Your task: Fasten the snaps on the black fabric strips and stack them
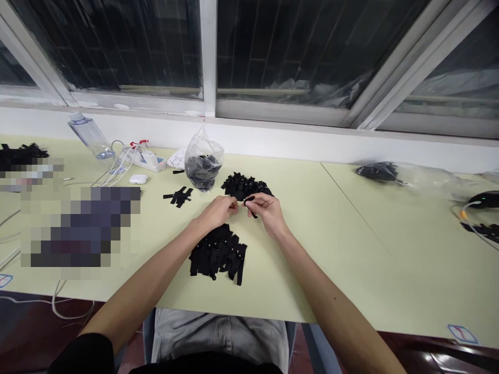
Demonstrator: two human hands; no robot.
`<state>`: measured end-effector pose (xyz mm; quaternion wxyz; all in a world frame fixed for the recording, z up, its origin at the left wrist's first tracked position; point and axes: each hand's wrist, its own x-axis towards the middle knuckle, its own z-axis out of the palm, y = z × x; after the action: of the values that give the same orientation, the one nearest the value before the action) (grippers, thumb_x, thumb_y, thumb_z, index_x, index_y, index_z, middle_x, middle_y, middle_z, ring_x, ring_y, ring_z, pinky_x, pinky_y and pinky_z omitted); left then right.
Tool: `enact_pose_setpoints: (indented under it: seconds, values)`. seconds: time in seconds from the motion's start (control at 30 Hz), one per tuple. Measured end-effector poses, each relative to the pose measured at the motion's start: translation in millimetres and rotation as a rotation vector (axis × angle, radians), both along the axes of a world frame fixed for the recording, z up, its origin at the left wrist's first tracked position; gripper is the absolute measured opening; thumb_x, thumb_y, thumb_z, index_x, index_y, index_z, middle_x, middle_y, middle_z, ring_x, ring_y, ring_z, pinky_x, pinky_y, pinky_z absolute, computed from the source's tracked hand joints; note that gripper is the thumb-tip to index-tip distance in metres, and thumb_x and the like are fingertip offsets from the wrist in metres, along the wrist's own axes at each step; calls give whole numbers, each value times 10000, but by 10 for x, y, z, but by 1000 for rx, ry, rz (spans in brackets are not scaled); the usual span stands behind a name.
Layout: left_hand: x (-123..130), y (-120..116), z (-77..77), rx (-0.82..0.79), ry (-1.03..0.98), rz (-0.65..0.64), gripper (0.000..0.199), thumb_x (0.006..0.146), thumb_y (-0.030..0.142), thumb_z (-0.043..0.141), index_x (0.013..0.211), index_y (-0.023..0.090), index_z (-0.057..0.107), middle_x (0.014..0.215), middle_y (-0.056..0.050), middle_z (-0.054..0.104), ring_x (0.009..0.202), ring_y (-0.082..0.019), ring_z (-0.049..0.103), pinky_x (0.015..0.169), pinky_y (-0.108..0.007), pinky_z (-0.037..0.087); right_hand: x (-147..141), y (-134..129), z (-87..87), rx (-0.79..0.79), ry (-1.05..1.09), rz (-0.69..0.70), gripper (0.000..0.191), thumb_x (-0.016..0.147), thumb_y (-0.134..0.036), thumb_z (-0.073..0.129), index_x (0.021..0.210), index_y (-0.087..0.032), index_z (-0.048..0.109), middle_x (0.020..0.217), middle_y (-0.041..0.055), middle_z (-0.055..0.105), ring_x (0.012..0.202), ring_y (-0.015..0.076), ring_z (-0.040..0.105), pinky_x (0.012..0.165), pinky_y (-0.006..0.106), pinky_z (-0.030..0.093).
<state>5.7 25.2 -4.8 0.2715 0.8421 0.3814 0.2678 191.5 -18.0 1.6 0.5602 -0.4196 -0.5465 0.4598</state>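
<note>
The right hand (268, 210) pinches a small black strip (253, 208) between its thumb and fingers, over the middle of the tabletop (312, 239). The left hand (221, 212) is just beside it, with its fingers bent in close together. I cannot tell if it holds something too. Both hands are nearer the far edge of the tabletop than the near edge. A big pile of black strips (218, 254) lies below the left hand, with bare tabletop between it and the near edge. One more black pile (244, 184) lies just past the hands, on the side of the far edge. A little black bunch (179, 196) lies to the left of that one. To the right of the right arm there is a lot of open room, reaching from the near edge up to the far edge, with a thin line (351, 213) running across it. A see-through bag (204, 169) stands near the far edge, with dark stuff in it. Far to the right, by the far edge, a long see-through bag (429, 182) lies flat, with black things at its left end. A clear bottle (91, 135) is by the far edge on the left, near a white power strip (154, 162). A small white case (138, 179) sits close to the power strip.
</note>
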Motion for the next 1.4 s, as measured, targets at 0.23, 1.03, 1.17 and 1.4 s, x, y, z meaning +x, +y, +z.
enact_pose_setpoints:
  seconds: [0.23,1.03,1.17,1.4]
  values:
    - [18,-77,-49,-107,-310,150,96,856,224,596,872,183,681,834,-28,721,772,-173,664,725,-276,505,-10,-2,-53,21,-70,-4,312,727,-459,802,859,-197,694,666,19,665,532,149,555,518,306,443]
    - [94,-269,-38,-141,-516,125,152,901,266,575,948,189,697,957,-40,720,883,-178,664,841,-304,532,-51,-42,-40,56,-230,-49,286,801,-421,712,732,-210,531,644,-4,608,544,152,565,525,291,430]
    - [98,-272,-32,-145,-510,121,165,908,280,564,952,186,693,948,-44,718,876,-179,662,826,-301,532,-46,-39,-34,49,-243,-40,279,800,-412,706,737,-208,527,639,-5,605,540,152,565,520,288,426]
    - [77,-258,-14,-165,-510,92,174,908,279,561,960,178,693,971,-52,715,889,-179,656,822,-293,524,-55,-39,-60,54,-225,-35,239,810,-361,700,755,-208,525,646,-12,590,540,145,561,526,284,445]
